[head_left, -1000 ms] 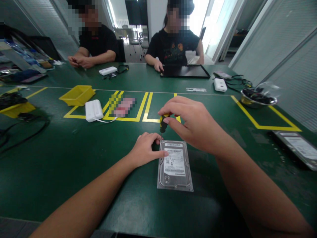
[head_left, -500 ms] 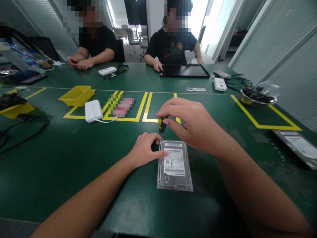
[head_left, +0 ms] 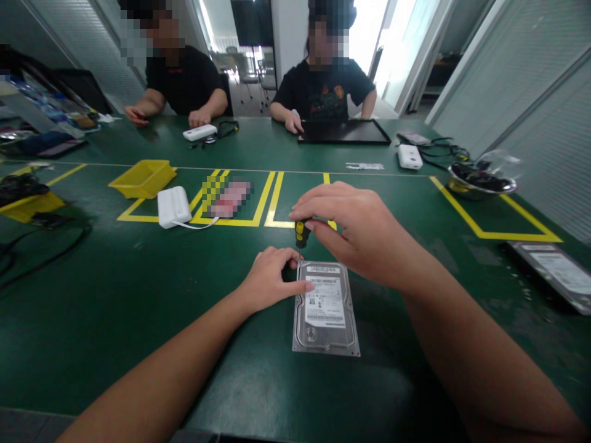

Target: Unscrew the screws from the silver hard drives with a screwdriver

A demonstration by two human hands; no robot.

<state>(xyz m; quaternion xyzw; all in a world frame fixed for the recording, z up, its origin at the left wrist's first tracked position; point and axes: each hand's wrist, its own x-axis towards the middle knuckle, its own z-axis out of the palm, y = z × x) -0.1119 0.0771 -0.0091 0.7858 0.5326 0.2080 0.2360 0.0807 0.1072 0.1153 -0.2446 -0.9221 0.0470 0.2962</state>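
Observation:
A silver hard drive point(head_left: 325, 335) with a white label lies flat on the green table before me. My left hand point(head_left: 272, 280) grips its far left corner, the thumb across the label and the fingers curled at the edge. Between the thumb and fingers of my right hand point(head_left: 355, 227) is a black and yellow screwdriver point(head_left: 301, 235). It stands upright, its thin shaft pointing down at the drive's far left corner by my left fingertips. Whether the tip sits in a screw is too small to tell.
Another hard drive point(head_left: 551, 274) lies at the right, with small loose bits near it. Beyond my hands are a yellow tray point(head_left: 143, 178), a white power bank point(head_left: 174, 206) with a cable, and a metal bowl point(head_left: 480, 187) of dark parts. Two people sit across the table.
The screwdriver handle has turned slightly in my right fingers; the drive and my left hand stay in place. Across the table, one person's hands have moved apart.

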